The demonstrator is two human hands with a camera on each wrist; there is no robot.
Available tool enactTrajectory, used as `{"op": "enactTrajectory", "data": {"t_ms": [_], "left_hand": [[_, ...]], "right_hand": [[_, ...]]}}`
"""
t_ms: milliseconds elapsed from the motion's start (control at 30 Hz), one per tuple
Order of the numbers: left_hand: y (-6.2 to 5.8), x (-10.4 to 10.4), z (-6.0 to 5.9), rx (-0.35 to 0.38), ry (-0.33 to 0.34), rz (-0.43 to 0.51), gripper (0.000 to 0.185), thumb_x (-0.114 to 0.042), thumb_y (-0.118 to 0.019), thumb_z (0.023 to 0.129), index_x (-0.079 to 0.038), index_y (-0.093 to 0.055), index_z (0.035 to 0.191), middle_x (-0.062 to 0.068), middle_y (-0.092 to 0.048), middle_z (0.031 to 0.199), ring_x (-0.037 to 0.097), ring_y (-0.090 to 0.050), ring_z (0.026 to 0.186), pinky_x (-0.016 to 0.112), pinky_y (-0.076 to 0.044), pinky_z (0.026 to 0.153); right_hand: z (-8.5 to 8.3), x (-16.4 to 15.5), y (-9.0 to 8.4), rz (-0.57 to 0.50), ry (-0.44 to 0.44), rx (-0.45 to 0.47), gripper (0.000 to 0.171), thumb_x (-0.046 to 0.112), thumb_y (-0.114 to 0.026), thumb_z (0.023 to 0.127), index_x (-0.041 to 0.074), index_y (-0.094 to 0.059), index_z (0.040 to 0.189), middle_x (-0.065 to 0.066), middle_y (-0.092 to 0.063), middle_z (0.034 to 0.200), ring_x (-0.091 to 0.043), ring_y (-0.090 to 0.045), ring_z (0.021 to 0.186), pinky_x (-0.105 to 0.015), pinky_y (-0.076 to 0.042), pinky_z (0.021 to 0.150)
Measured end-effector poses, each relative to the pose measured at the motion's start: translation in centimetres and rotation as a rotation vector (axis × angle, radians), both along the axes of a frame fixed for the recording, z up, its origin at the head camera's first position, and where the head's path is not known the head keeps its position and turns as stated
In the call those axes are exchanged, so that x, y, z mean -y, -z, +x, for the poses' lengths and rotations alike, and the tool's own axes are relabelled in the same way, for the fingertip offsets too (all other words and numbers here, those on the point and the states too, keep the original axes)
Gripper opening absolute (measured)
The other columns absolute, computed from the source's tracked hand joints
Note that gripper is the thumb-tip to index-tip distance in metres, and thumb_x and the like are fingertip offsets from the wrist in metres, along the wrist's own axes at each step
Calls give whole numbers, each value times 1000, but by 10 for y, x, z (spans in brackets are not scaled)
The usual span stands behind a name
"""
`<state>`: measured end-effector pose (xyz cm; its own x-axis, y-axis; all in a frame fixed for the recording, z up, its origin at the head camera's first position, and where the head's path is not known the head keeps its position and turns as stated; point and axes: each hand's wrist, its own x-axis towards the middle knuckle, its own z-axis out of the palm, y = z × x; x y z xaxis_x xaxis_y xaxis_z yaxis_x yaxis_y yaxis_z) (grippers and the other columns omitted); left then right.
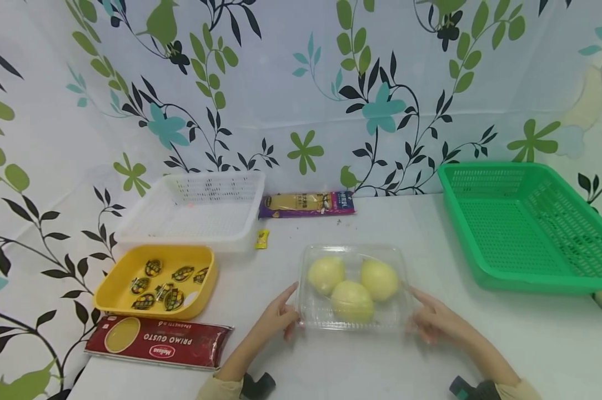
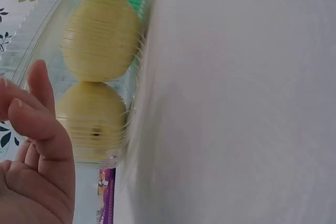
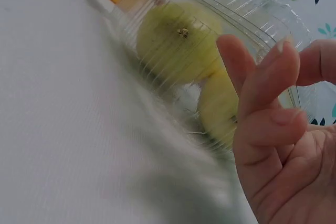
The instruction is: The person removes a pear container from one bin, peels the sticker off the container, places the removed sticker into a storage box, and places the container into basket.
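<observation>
A clear plastic box [image 1: 353,325] with three round yellow-green fruits, apparently pears [image 1: 352,301], rests in the middle of the white table. My left hand [image 1: 279,316] is at its left side, index finger extended toward the wall, the other fingers loosely bent. At the right side, my right hand [image 1: 431,318] lies in a mirrored way, its index finger reaching the box's edge. Both wrist views show bent fingers in front of the ribbed plastic wall, none visibly wrapped round it. Whether the fingertips press on the plastic is hard to make out.
A white basket [image 1: 238,238] and a yellow tray [image 1: 108,303] of small wrapped pieces are at left, with a red spaghetti pack [image 1: 181,339] below. Behind the box lie a purple packet [image 1: 306,204] and a small yellow sachet [image 1: 262,239]. A green basket [image 1: 473,250] stands right.
</observation>
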<state>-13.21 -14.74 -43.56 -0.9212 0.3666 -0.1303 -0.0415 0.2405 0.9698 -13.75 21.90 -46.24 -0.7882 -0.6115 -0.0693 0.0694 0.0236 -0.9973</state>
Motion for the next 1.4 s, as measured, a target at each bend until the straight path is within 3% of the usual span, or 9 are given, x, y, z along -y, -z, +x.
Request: {"op": "enactTrajectory", "data": {"t_ms": [133,333,500,600,733,900,1033,1200,1400], "left_hand": [[-2,1,2,33,27,79,71,6,-46,77,9,-11,138,9,-57,62,12,-44,41,21,-36,41],[8,0,-1,14,-19,82,72,7,-47,78,5,-12,140,7,-58,61,12,-44,41,22,-37,41],[-18,-3,7,-14,-114,64,66,9,-44,78,8,-16,138,14,-55,59,12,-43,42,20,-37,42],[-37,1,9,-16,-159,50,65,8,-42,77,8,-19,138,9,-54,57,11,-41,43,20,-36,43],[-44,19,-1,-22,-175,52,67,6,-43,77,3,-20,140,5,-54,57,12,-41,43,20,-35,42],[-63,44,-17,-86,-189,43,65,5,-45,78,0,-23,140,4,-53,55,10,-38,41,19,-33,42],[-78,64,-31,-130,-140,82,62,4,-43,80,3,-23,139,1,-52,55,8,-33,41,18,-29,42],[-84,88,-45,-102,-98,125,61,4,-40,83,2,-18,140,1,-50,57,8,-26,42,21,-23,43],[-87,119,-61,-64,-136,263,62,10,-34,82,4,-13,140,-1,-49,52,6,-23,37,22,-18,38]], "right_hand": [[-1,-1,4,-90,-66,-23,69,-4,-41,86,-8,6,136,-15,-61,66,-5,-49,46,-19,-40,40],[-2,1,4,-170,-113,-30,73,-8,-43,85,-6,10,136,-16,-62,72,-4,-50,48,-19,-38,40],[0,13,-2,-107,-62,-12,79,-8,-47,83,-2,10,139,-7,-62,69,-5,-49,48,-17,-40,45],[-3,24,-9,-169,-70,-9,79,-9,-45,83,0,11,139,0,-58,66,-4,-47,50,-17,-38,46],[-9,39,-24,-262,-102,-13,78,-10,-41,83,2,12,139,7,-50,61,-4,-41,50,-19,-31,46],[-22,64,-46,-218,-40,-26,79,-8,-43,81,6,6,142,2,-53,61,-6,-37,47,-20,-29,44],[-36,86,-61,-158,20,-1,80,-6,-46,81,10,1,144,-1,-55,63,-8,-38,47,-20,-32,45],[-52,110,-74,-84,51,17,78,-3,-48,81,15,-5,144,-4,-53,62,-11,-38,46,-21,-33,45],[-73,141,-87,-88,37,5,77,-4,-47,82,18,-8,144,-6,-56,63,-12,-37,45,-21,-33,45]]}}
